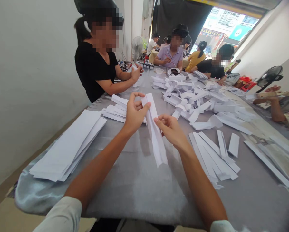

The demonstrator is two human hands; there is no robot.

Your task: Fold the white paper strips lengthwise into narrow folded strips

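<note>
A long folded strip of white paper is held up above the grey-covered table, its lower end pointing toward me. My left hand pinches the strip near its upper end, thumb on the face and fingers behind. Lower on the right edge, my right hand grips the same strip between thumb and fingers. Creases run along its length, and the lower end looks bent open. Several folded strips lie just beyond my left hand. To the right of my right hand, more folded strips are fanned on the table.
A stack of flat white paper sheets lies at the left table edge. Beyond my hands spreads a large heap of folded paper pieces. A co-worker in black sits at the left; others sit farther back. A fan stands at the right.
</note>
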